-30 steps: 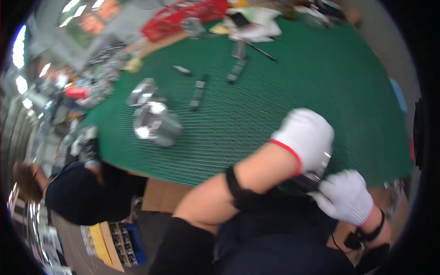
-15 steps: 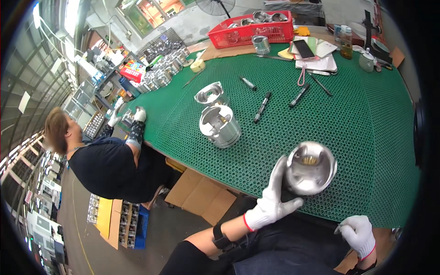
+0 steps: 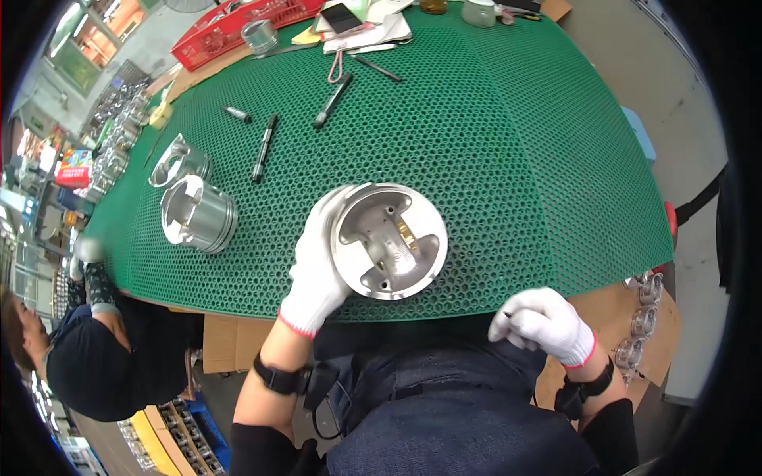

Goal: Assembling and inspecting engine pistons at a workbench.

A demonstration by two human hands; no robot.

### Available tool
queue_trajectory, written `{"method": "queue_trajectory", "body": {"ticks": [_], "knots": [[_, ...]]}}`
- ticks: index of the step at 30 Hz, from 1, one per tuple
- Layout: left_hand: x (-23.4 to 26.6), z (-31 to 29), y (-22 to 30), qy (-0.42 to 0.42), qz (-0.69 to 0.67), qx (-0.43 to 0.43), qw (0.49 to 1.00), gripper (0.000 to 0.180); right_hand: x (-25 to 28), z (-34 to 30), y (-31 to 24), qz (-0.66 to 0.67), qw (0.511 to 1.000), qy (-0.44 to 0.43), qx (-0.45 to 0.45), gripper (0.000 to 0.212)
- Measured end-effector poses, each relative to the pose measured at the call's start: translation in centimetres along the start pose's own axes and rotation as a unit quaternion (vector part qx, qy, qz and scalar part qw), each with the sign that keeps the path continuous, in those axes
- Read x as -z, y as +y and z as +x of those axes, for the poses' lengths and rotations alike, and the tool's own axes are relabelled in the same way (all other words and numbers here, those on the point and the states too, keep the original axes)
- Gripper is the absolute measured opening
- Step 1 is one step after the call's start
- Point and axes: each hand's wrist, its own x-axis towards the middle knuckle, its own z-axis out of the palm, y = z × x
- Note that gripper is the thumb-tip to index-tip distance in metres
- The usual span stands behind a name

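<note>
My left hand [image 3: 313, 266], in a white glove, is wrapped round the left side of a silver metal piston [image 3: 405, 258] above the table's near edge. Its hollow inside faces me, with a brass-coloured piece in it. My right hand [image 3: 548, 324], also gloved, is curled closed beyond the near edge, apart from the piston. A small dark spot shows at its fingers; what they hold I cannot make out. Two more pistons stand to the left on the green mat [image 3: 476, 159], one nearer [image 3: 210, 220] and one just behind it [image 3: 190, 159].
Marker pens [image 3: 264, 149] lie on the mat. Farther back are a phone [image 3: 341, 17] on papers, a lone piston [image 3: 259, 36] and a red crate [image 3: 206, 44]. At the left, a co-worker [image 3: 95, 365] sits by the table. Pistons [image 3: 644, 321] stand on cardboard at the right.
My view has swung right. The left hand has brought the piston round so its hollow faces me more squarely. My right hand stays curled, with more of it showing.
</note>
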Motion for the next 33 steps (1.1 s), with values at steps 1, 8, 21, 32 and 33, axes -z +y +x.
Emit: {"method": "queue_trajectory", "body": {"ticks": [1,8,21,32,33], "knots": [[-0.8,1.4,-0.1,-0.031,-0.058,0.013,0.998,0.056,0.1,0.3,-0.3,-0.006,1.000,0.009,0.005,0.027],[-4.2,2.3,11.7,-0.146,0.230,-0.285,0.919,0.030,0.9,0.2,-0.2,-0.037,0.991,0.100,0.082,0.025],[-5.8,6.3,11.8,-0.290,0.279,-0.184,0.897,0.024,0.5,2.5,0.2,-0.388,0.839,0.200,0.326,0.013],[-5.7,8.9,11.7,-0.341,0.273,-0.131,0.890,0.017,0.9,1.4,-2.1,-0.556,0.759,0.099,0.324,0.014],[-5.3,8.8,11.7,-0.317,0.247,-0.159,0.902,0.016,1.2,1.0,-2.3,-0.468,0.798,0.120,0.360,0.011]]}}
